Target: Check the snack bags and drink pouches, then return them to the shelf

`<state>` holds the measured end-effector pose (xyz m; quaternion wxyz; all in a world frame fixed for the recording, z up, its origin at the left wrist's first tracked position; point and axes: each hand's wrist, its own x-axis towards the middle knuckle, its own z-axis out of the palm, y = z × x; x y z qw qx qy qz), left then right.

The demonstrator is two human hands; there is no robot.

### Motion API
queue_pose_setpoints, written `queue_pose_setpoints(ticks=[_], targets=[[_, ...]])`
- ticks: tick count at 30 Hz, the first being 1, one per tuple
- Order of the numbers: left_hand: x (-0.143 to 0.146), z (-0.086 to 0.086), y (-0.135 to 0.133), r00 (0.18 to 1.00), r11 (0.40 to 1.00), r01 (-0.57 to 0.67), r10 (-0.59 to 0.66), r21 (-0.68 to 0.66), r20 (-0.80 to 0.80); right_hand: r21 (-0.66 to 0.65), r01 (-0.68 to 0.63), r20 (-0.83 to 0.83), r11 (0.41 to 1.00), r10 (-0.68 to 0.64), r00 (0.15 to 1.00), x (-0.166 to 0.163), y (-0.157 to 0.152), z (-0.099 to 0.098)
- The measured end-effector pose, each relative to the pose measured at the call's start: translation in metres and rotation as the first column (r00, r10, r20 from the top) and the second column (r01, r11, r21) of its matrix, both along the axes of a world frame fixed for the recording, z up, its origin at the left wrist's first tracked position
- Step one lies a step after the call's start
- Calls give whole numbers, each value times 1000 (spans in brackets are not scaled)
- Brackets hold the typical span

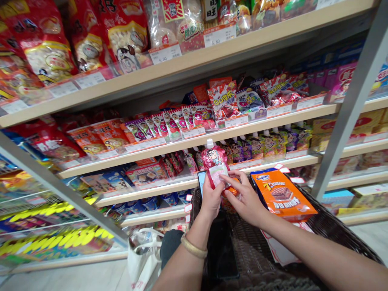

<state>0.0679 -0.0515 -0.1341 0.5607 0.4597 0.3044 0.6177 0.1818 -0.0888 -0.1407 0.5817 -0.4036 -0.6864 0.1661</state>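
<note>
My left hand (211, 199) is closed around a red spouted drink pouch (214, 161) with a white cap and a cartoon face, held upright before the shelves; a phone edge (201, 180) shows behind it in the same hand. My right hand (245, 197) touches the pouch's lower front with index finger and thumb, fingers bent. A woven bracelet (194, 247) circles my left wrist. Both hands hover over a dark wicker basket (333, 230).
An orange wafer pack (281, 195) stands in the basket beside white papers (279, 252). Wooden shelves (212, 137) hold rows of snack packets and similar pouches (266, 143). A grey slanted post (348, 109) stands right. A white bag (142, 254) hangs low left.
</note>
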Motion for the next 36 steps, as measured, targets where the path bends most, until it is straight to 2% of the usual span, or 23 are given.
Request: queue_pose_setpoints(ticks=[16,21,25,28,31,36], targets=[[0,-3,1,1000,1000,3,-3,9,-12,-5,5,-2,1000,-5,1000,-1,0,-1],[-2,-7,5,999,999,33,-33,26,-19,-59,-59,-32,997,57,998,2,4,-3],[-2,-6,5,996,994,88,-90,71,20,-102,-149,-137,984,135,981,3,8,-3],[-2,-4,4,993,990,104,-99,93,-58,-126,-190,-264,974,152,953,1,12,-2],[-2,-2,4,990,991,82,-69,105,-124,-144,-205,-338,968,146,930,-2,14,0],[-2,1,3,989,989,83,-66,123,-130,-163,-196,-387,967,120,914,-3,16,3]])
